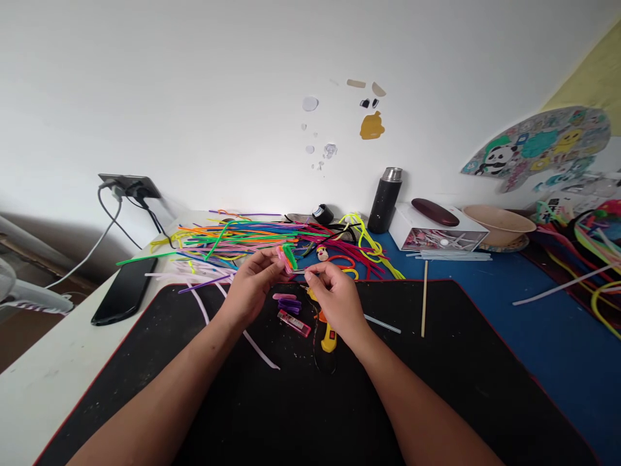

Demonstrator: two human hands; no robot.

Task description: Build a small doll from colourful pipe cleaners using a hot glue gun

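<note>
Between the fingertips of my left hand (255,281) is a small bundle of folded pipe cleaners (287,257) in pink, orange and green. The fingers of my right hand (334,294) are pinched on a thin, greyish piece just right of the bundle; its kind is too small to make out. Below the hands, folded purple pipe cleaners (290,305) and a pink one lie on the black mat (272,408). Beside them is a small pink, lighter-like item (294,323). A yellow glue gun (328,339) lies partly hidden under my right hand.
Loose pipe cleaners (252,234) of many colours spread along the back. A phone (125,292) lies at left. Behind stand a black flask (385,202), a white box (439,228) and a bowl (499,223). A wooden stick (424,301) and a glue stick (383,323) lie right.
</note>
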